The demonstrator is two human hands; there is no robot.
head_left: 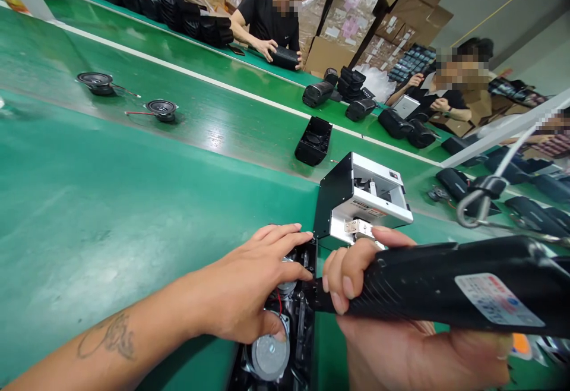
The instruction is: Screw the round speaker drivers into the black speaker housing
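Note:
My left hand (249, 284) lies over an open black speaker housing (285, 331) at the near edge of the green bench, fingers pressed on its rim. A round silver speaker magnet (269, 356) with a red wire shows inside it. My right hand (378, 319) is wrapped round a black electric screwdriver (454, 287), whose tip points left into the housing beside my left fingers. Just beyond stands a black-and-silver screw feeder box (360, 198).
Two loose speaker drivers (161, 109) and a black housing (314, 140) lie on the green conveyor (133, 201). Across it, people handle black speaker shells (285, 57). Cardboard boxes (356, 16) are stacked behind them. A metal hook and cable (478, 198) hang at right.

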